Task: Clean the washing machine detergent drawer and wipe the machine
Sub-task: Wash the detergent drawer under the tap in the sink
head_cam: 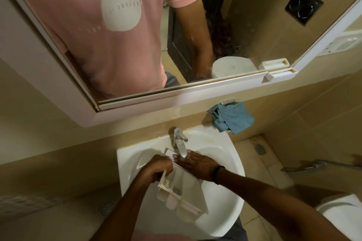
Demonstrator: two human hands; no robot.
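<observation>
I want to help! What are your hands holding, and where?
The left hand grips the detergent drawer by its side wall; the right hand rests on it.

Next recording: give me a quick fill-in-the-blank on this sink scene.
1. The left hand grips the drawer over the ___.
2. The right hand lies flat under the ___.
3. The cloth on the wall is ___.
4. A black band circles the ___ wrist.
Missing: sink; tap; blue; right.

Dim warm light, soft focus, wide-angle bending at the edges.
</observation>
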